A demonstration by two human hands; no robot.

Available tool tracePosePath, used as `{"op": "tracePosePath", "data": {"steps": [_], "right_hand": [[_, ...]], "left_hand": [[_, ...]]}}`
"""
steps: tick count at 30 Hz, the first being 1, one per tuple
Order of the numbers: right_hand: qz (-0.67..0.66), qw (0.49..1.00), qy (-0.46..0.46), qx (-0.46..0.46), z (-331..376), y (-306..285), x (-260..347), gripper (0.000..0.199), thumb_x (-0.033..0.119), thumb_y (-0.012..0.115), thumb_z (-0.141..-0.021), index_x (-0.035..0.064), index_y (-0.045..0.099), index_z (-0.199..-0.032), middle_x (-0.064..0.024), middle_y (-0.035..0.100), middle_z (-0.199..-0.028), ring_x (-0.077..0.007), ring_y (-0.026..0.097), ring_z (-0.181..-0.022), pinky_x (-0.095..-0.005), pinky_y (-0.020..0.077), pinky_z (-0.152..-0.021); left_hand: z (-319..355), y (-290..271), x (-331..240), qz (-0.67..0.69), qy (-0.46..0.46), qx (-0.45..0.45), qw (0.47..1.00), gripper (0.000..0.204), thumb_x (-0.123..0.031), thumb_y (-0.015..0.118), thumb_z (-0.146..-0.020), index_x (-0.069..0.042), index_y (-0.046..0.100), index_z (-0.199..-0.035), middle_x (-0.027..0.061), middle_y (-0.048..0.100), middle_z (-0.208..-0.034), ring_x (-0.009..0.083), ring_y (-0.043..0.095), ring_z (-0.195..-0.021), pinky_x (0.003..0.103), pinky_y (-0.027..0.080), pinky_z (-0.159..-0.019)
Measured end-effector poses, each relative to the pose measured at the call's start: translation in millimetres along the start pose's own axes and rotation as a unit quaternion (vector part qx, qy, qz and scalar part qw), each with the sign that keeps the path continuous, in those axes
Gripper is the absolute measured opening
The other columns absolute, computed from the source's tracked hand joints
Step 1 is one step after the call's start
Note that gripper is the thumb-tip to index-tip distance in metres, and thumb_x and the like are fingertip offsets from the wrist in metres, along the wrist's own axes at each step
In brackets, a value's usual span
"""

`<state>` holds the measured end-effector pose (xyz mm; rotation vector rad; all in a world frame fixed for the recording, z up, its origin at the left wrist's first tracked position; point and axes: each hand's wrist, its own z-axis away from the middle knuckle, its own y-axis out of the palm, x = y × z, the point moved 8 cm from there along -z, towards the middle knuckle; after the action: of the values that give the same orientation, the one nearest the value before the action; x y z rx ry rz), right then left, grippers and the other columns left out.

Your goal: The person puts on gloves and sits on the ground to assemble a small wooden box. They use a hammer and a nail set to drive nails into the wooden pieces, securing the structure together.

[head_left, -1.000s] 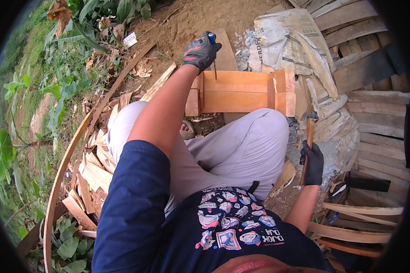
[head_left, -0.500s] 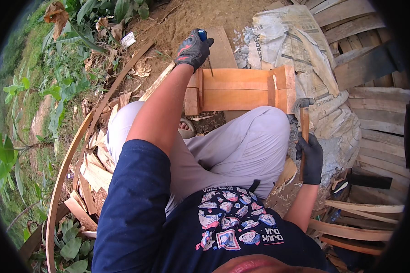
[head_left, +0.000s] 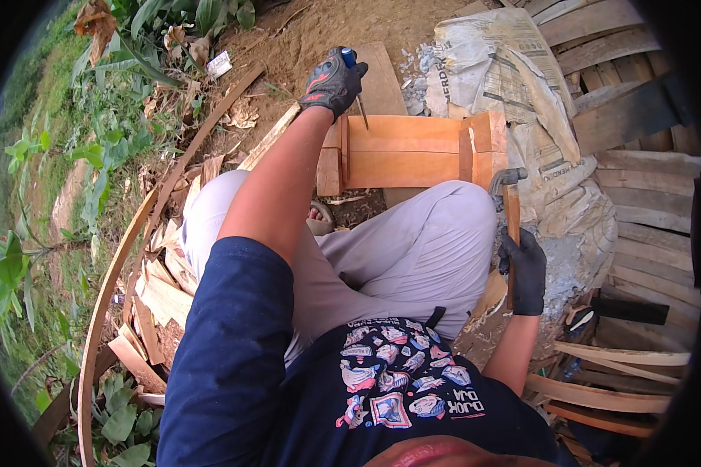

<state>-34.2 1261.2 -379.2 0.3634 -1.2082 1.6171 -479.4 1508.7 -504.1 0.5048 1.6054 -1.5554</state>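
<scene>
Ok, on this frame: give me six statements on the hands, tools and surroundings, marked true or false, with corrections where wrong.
1. The right hand grips a hammer. True.
2. The left hand holds a blue-handled tool with its thin shaft pointing toward the wooden piece. True.
3. Both hands are bare. False: both are in dark gloves.
4. The wooden piece lies to the right of the hammer. False: it lies mostly to the left.
5. A pale, torn sack lies past the wooden piece's right end. True.
6. The person wears black shorts. False: they wear long, pale trousers.
</scene>
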Motion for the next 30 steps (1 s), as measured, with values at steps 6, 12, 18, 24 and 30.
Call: {"op": "tracePosePath", "data": {"steps": [6,12,18,24,30], "right_hand": [[-0.006,1.000,0.004,-0.006,0,-2,-1,0.031,0.022,0.073,-0.105,-0.0023,0.070,-0.124,-0.0001,0.063,-0.078,-0.0072,0.055,-0.063,-0.0259,0.0437,-0.056],[0.052,0.998,-0.021,-0.011,-3,7,21,0.029,0.022,0.071,-0.105,-0.0014,0.071,-0.123,-0.0006,0.063,-0.079,-0.0076,0.056,-0.063,-0.0263,0.0445,-0.057],[0.147,0.980,-0.116,0.073,-19,43,105,0.038,0.026,0.071,-0.103,-0.0011,0.071,-0.130,-0.0020,0.066,-0.080,-0.0077,0.058,-0.065,-0.0273,0.0461,-0.058],[0.316,0.884,-0.321,0.127,-59,110,230,0.057,0.041,0.072,-0.097,0.0069,0.066,-0.143,-0.0090,0.075,-0.092,-0.0156,0.070,-0.077,-0.0316,0.0543,-0.069],[0.447,0.834,-0.289,0.143,-94,190,299,0.064,0.046,0.071,-0.095,0.0097,0.064,-0.147,-0.0117,0.077,-0.102,-0.0196,0.072,-0.076,-0.0365,0.0567,-0.073]], "left_hand": [[0,-2,-2,0.005,0.006,-0.015,1.000,0.051,-0.047,0.071,-0.097,-0.010,0.066,-0.133,0.0106,0.082,-0.101,0.0303,0.076,-0.110,0.043,0.055,-0.096],[5,-4,-6,0.005,0.003,0.005,1.000,0.054,-0.050,0.070,-0.097,-0.009,0.067,-0.131,0.0132,0.080,-0.107,0.0333,0.075,-0.112,0.045,0.055,-0.098],[6,0,-6,-0.001,-0.014,0.016,1.000,0.058,-0.057,0.067,-0.096,-0.009,0.068,-0.129,0.0143,0.080,-0.109,0.0351,0.075,-0.110,0.046,0.055,-0.099],[6,0,-7,0.012,-0.025,0.055,0.998,0.059,-0.060,0.065,-0.096,-0.009,0.072,-0.124,0.0153,0.078,-0.114,0.0355,0.072,-0.114,0.047,0.054,-0.100],[5,13,-7,0.014,-0.021,0.066,0.997,0.067,-0.062,0.065,-0.097,-0.012,0.063,-0.142,0.0216,0.072,-0.134,0.0423,0.067,-0.127,0.054,0.052,-0.106]]}}
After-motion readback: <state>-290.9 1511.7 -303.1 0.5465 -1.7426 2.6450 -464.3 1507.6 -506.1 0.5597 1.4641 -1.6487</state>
